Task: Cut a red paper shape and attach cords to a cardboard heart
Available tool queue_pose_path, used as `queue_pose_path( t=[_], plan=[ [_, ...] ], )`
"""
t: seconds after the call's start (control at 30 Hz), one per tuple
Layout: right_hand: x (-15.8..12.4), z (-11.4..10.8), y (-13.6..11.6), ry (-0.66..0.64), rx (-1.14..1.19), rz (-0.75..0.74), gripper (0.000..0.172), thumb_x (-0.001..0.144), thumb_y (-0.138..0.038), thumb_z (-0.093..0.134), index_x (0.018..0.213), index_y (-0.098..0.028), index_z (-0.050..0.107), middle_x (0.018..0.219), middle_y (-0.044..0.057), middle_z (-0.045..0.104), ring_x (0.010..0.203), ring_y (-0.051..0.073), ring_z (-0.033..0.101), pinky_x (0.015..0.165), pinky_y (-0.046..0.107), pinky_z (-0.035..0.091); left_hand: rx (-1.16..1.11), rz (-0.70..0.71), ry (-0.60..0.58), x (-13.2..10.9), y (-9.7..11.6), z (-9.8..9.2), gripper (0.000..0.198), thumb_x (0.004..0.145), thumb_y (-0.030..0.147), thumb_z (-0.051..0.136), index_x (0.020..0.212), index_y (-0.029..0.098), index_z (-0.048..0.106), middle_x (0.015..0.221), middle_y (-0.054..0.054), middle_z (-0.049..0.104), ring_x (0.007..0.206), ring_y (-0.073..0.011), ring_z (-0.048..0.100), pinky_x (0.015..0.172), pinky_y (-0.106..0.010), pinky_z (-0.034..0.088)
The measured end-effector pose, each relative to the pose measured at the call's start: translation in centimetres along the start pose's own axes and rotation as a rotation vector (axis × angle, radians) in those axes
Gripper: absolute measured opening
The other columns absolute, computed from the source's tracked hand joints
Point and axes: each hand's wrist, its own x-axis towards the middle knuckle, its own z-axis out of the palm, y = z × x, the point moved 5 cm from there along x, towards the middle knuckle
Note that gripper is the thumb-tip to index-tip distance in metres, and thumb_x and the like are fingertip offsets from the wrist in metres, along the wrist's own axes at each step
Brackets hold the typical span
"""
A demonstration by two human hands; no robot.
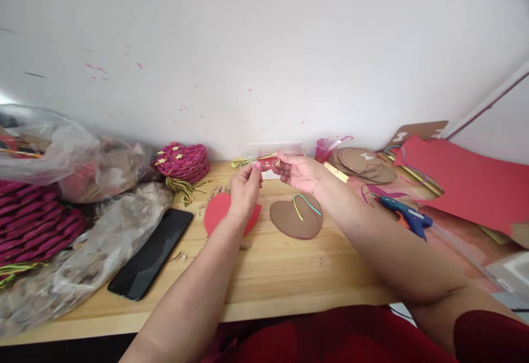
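Left hand [244,187], stretched toward 12 o'clock, fingers folded, pinches yellow cord [263,157]; right hand [302,173], loosely curled, seemingly pinches it too. Red heart [217,212] at left hand's 7 o'clock.

Noted from beside the bench [289,280]: a small handcraft workspace, as shown by the blue glue gun [409,218], stacked cardboard cut-outs [351,160], large red sheet [467,181], magenta braided pieces [194,162] with stars, thin yellow cord [238,163], filled plastic bags [109,244] and pink-flecked white wall [264,49].
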Motion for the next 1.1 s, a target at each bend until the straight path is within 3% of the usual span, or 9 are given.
queue_pose_path(
  t=[0.13,0.23,0.43,0.7,0.93,1.1],
  plan=[
    [-2.2,-1.2,1.0,0.011,-0.045,-0.06,0.022,0.07,-0.031,0.087,0.078,-0.02,0.071,0.079,0.001,0.072,0.079,0.015,0.063,0.064,0.027,0.036,-0.18,-0.234,-0.236,-0.3,-1.2,1.4,0.037,0.071,0.047,0.08,0.09,0.016,0.076,0.073,-0.001,0.06,0.058,-0.0085,0.051,0.05,-0.02,0.033],
    [-2.8,-1.5,1.9,0.005,-0.05,-0.094,0.033,0.06,-0.038,0.092,0.076,-0.02,0.07,0.079,0.0,0.071,0.079,0.015,0.06,0.063,0.027,0.034,-0.228,-0.329,-0.312,-0.9,-1.5,2.0,0.037,0.066,0.046,0.085,0.085,0.016,0.075,0.078,-0.002,0.065,0.06,-0.0084,0.054,0.05,-0.019,0.035],
    [-2.6,-1.4,2.6,-0.063,-0.146,-0.201,0.039,0.059,-0.047,0.09,0.074,-0.019,0.069,0.073,-0.001,0.066,0.071,0.014,0.057,0.058,0.027,0.033,-0.293,-0.439,-0.342,-1.4,-1.9,2.5,0.04,0.07,0.051,0.084,0.076,0.014,0.07,0.068,-0.001,0.061,0.057,-0.0084,0.052,0.048,-0.02,0.034],
    [-2.4,-1.6,2.6,-0.006,-0.244,-0.288,0.038,0.063,-0.049,0.087,0.07,-0.019,0.066,0.066,-0.002,0.063,0.065,0.012,0.055,0.056,0.024,0.036,-0.276,-0.474,-0.334,-1.5,-2.1,2.5,0.039,0.068,0.049,0.086,0.071,0.015,0.067,0.064,0.001,0.059,0.054,-0.0071,0.05,0.046,-0.019,0.033],
    [-2.7,-1.4,2.4,0.04,-0.285,-0.3,0.035,0.064,-0.046,0.087,0.074,-0.018,0.068,0.071,0.001,0.067,0.067,0.012,0.058,0.055,0.023,0.039,-0.291,-0.505,-0.334,-1.7,-2.0,2.6,0.041,0.067,0.049,0.087,0.07,0.014,0.065,0.064,0.0,0.059,0.052,-0.0062,0.049,0.043,-0.017,0.032],
    [-3.0,-1.3,2.0,0.04,-0.288,-0.327,0.036,0.064,-0.044,0.089,0.07,-0.018,0.065,0.069,-0.001,0.065,0.063,0.01,0.056,0.056,0.023,0.04,-0.334,-0.546,-0.392,-1.9,-1.8,2.9,0.045,0.064,0.05,0.089,0.072,0.013,0.066,0.064,-0.001,0.058,0.052,-0.0066,0.05,0.041,-0.016,0.03]
  ],
)
